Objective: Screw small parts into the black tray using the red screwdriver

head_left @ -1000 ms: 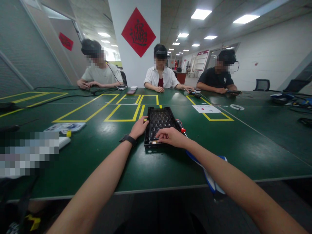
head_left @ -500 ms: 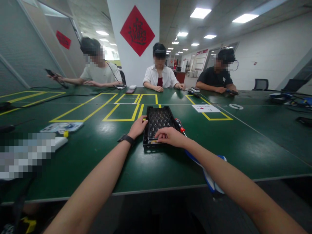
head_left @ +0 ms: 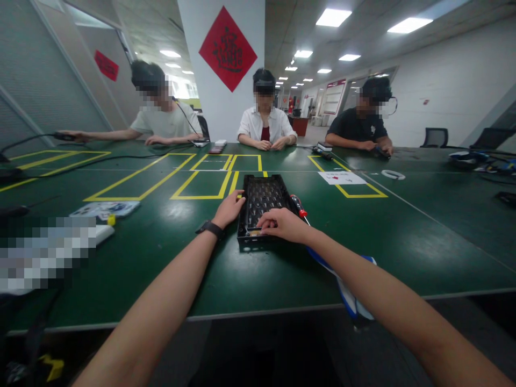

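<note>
A black open plastic case (head_left: 264, 193) lies on the green table in front of me, with rows of small metallic pieces in it. My left hand (head_left: 229, 208) grips the case's left wall, fingertips over the rim. At the front end of the case my right hand (head_left: 282, 223) reaches in with its fingers curled and pinched together. A small tan piece (head_left: 255, 233) shows in the front compartment by those fingertips. Whatever the right fingers hold is hidden. Right beside the case lies a screwdriver (head_left: 298, 206) with a black and red handle.
Blue and white cloth-like material (head_left: 349, 298) hangs over the front edge under my right forearm. A printed sheet (head_left: 342, 178) and a white ring (head_left: 393, 174) lie to the right. A patterned flat item (head_left: 105, 208) is at left. Several people sit across the table.
Both my hands stay at the case, almost unmoved. Across the table, the person at left has lowered a dark device leftward; the middle person has brought both hands together.
</note>
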Demonstrator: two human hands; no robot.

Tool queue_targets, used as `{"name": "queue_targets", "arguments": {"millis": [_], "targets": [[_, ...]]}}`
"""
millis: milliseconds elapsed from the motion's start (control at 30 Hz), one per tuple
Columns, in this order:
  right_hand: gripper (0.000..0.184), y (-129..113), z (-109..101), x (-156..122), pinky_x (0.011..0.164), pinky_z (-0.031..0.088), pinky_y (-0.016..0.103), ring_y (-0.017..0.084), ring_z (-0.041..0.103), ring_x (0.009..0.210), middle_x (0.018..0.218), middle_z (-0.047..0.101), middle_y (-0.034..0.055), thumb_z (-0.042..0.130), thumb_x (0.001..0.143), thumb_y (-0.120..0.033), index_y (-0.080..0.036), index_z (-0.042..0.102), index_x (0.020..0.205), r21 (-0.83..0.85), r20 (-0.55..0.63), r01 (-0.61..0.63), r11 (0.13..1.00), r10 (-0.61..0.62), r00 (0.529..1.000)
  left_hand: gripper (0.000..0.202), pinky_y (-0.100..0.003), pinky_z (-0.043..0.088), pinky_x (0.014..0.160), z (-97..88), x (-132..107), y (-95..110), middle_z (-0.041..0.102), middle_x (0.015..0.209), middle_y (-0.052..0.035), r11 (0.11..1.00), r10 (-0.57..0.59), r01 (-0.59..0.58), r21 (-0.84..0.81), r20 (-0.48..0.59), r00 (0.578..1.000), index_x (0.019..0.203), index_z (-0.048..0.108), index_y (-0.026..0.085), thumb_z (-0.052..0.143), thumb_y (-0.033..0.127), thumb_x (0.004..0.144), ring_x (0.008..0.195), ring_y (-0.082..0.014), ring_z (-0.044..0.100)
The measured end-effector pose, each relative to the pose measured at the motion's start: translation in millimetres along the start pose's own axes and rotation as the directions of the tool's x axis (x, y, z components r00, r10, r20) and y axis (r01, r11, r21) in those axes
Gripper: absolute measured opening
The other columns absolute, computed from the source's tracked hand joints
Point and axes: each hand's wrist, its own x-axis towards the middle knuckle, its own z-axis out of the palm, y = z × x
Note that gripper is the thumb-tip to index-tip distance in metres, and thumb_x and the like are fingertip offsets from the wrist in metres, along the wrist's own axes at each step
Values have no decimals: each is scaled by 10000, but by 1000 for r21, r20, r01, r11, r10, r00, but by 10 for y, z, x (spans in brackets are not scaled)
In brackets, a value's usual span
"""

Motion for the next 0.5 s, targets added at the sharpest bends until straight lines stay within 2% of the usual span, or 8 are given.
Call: {"name": "queue_targets", "arguments": {"millis": [200,333,500], "targets": [[169,-25,-34,5,667,349,228,103,505,673,767,611,37,616,799,-302,-179,703,877,-220,2,82,972,-84,997,416,-347,436,854,-10,-5,20,625,1028,-83,1000,14,-14,-1,-2,1000,1221,510,168,410,347,859,910,-205,575],[167,18,-18,12,646,343,224,96,484,646,759,587,31,605,807,-302,-194,708,881,-237,6,76,969,-77,997,415,-339,436,855,-10,-3,15,625,1027,-81,1000,31,-31,-4,-5,1000,1219,509,165,410,345,859,910,-200,573],[187,24,-8,9,686,368,230,110,517,700,787,632,37,622,794,-312,-182,693,908,-178,-17,87,980,-91,996,421,-337,439,838,-9,-7,11,626,1014,-83,1000,30,-30,1,-8,1000,1223,506,161,410,346,858,880,-198,575]]}}
